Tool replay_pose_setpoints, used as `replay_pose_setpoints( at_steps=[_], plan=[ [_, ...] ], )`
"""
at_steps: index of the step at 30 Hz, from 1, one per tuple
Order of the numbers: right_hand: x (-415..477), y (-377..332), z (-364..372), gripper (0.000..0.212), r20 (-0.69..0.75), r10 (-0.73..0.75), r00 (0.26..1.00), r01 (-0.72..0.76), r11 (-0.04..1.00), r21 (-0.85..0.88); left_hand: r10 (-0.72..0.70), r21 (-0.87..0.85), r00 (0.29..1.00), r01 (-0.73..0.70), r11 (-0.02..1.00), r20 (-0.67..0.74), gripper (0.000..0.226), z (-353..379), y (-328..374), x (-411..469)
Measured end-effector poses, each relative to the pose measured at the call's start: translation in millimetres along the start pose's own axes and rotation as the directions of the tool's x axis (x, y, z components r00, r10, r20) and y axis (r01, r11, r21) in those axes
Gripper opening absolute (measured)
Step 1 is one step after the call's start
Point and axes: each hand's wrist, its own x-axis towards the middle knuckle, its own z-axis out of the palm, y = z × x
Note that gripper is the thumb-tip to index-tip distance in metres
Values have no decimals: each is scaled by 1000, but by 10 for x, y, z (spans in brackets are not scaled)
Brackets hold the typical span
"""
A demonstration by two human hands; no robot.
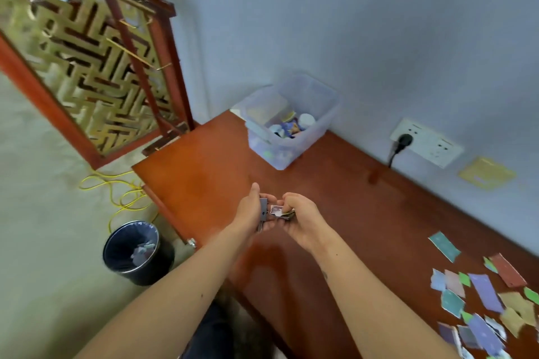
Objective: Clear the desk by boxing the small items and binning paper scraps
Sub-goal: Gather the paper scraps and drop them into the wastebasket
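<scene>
Both hands meet above the bare middle of the reddish-brown counter (204,172), nearly touching. The left hand (252,214) has its fingers curled round a small grey piece (264,208), flat and narrow, standing roughly upright in the grip with the thumb pointing up. Motion blur makes it hard to say what it is, possibly a clip. The right hand (302,220) is closed too, its fingers pinching a wad of scraps (277,210), whitish with darker edges, that pokes out toward the left hand. At the far corner of the counter, against the pale wall, stands a clear plastic box (280,154), lidless and holding a jumble of small white, blue and yellow things. On the floor to the left of the counter, well apart from the box, sits a black bin (154,271) with a dark liner and some pale paper in the bottom. Loose paper scraps (484,297) in teal, purple, green, yellow, pink and brick red lie scattered flat on the counter's right end, some overlapping. A wall socket (428,143) with a black plug (404,141) sits just above the counter's back edge, and a yellow card (487,173) is on the wall beside it. A yellow cable (116,186) loops on the floor near a wooden lattice screen (87,67).
</scene>
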Motion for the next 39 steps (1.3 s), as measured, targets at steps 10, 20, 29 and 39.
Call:
replay_pose_setpoints(
  at_steps=[10,20,29,39],
  plan=[
    [727,439,1756,42,121,89,989,-60,973,-225,-28,-173,984,-2,985,-174,45,-1611,518,627],
    [1626,1251,3501,46,174,258,950,-157,880,-449,-193,-478,906,-11,878,-376,31,-3352,671,1537],
    [2406,2264,4368,43,91,373,923,-221,710,-668,-402,-675,802,-3,738,-443,31,-4563,287,2212],
    [3446,3398,4531,38,-55,402,914,-295,564,-771,-534,-747,783,140,650,-318,51,-5351,-460,3104]
  ],
)
